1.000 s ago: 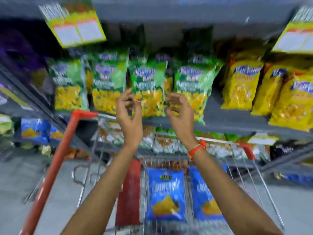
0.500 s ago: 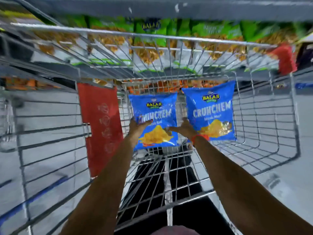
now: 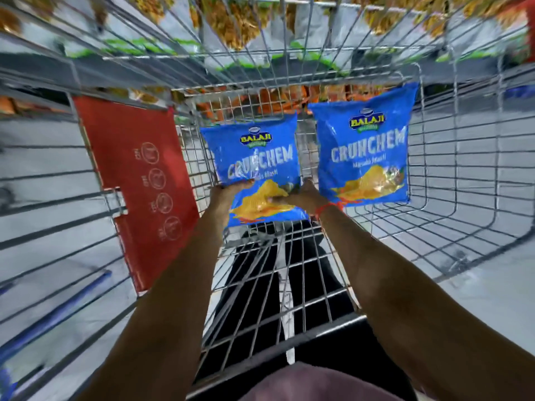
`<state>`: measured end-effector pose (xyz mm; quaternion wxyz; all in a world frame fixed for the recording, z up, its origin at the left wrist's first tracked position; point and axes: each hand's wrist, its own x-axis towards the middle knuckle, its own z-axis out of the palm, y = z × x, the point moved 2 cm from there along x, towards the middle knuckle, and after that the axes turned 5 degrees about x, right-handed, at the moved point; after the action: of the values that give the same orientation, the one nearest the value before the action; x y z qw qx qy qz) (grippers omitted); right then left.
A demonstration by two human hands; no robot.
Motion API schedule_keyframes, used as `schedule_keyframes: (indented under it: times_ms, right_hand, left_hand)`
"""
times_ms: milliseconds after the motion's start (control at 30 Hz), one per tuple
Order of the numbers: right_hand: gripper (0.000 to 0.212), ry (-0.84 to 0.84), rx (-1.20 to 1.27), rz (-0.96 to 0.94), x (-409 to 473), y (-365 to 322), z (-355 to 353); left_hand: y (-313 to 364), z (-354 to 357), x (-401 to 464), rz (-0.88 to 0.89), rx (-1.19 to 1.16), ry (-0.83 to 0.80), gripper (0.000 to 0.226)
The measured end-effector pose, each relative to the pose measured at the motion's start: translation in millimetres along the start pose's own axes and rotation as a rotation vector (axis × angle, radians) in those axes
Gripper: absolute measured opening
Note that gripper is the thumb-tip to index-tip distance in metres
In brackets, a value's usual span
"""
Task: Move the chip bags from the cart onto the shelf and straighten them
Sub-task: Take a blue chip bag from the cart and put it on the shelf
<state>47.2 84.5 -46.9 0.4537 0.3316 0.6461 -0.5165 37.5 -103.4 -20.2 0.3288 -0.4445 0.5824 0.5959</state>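
Both my hands clamp the near blue bag (image 3: 256,172): left hand (image 3: 224,195), right hand (image 3: 301,196) on its lower corners. The second bag (image 3: 362,151) leans against the cart's far right corner (image 3: 417,73), nearer my right hand.

Pale grey polished shop floor (image 3: 477,287) underfoot, light reflecting off it. Grey metal store shelving (image 3: 144,63) across far side, packed with blurred green, yellow and orange snack packets (image 3: 231,27). Blue floor-level bar (image 3: 58,311) at left, blurred.
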Motion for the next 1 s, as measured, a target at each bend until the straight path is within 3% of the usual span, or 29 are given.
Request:
schedule_keyframes:
  times_ms: [100,333,400,533,700,1000]
  right_hand:
    - [0.067,-0.120,-0.005,-0.047,-16,-10,-6]
    - [0.074,-0.059,0.168,-0.212,-67,-44,-18]
    - [0.077,-0.082,0.168,-0.280,-89,-57,-21]
    - [0.077,-0.135,0.152,-0.455,-141,-89,-25]
    - [0.061,-0.062,0.170,-0.718,-209,-135,-37]
    - [0.074,0.187,0.164,-1.130,-341,-232,-80]
  left_hand:
    - [13,2,-14,0.075,0.032,-0.011,0.034]
    - [46,-4,-63,0.224,0.087,-0.054,0.035]
    - [59,-7,-81,0.303,0.078,-0.055,0.029]
    - [87,-13,-131,0.513,0.022,0.014,0.039]
    - [127,-16,-204,0.810,0.031,-0.025,0.053]
    - [232,-6,-342,1.179,0.020,-0.108,0.061]
